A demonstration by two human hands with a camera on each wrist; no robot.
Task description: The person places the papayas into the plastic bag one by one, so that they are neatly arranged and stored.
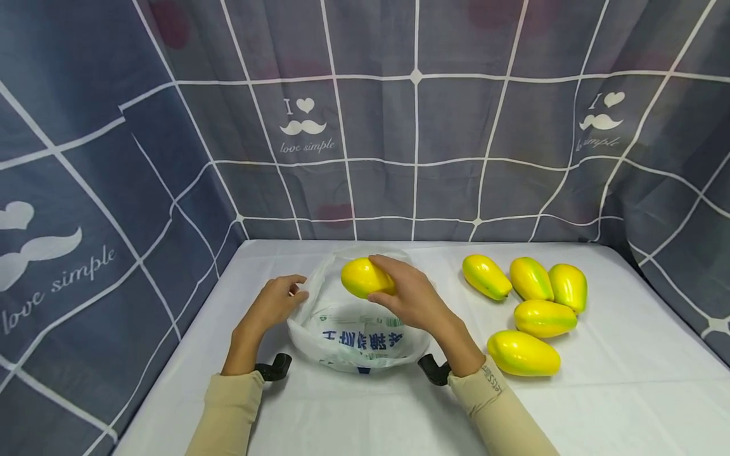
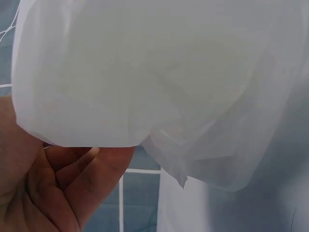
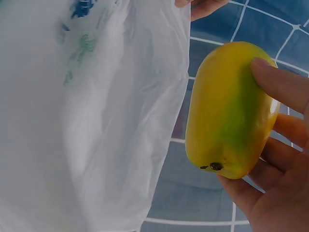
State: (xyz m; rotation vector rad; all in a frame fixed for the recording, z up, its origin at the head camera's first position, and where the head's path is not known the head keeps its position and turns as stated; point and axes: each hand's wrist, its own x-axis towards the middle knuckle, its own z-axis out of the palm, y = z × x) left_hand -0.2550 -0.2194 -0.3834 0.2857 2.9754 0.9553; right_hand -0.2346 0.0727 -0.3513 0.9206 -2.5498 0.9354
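Observation:
A white plastic bag with blue and green print stands with its mouth spread on the table. At its left rim, my left hand pinches the plastic; in the left wrist view the bag covers part of the curled fingers. Above the bag's mouth my right hand grips a yellow papaya between thumb and fingers. Up close in the right wrist view, this papaya shows a green streak and a dark stem end.
Several more yellow-green papayas lie in a group on the right of the white-covered table, the nearest papaya beside my right forearm. A dark grey checked curtain closes off the back and sides.

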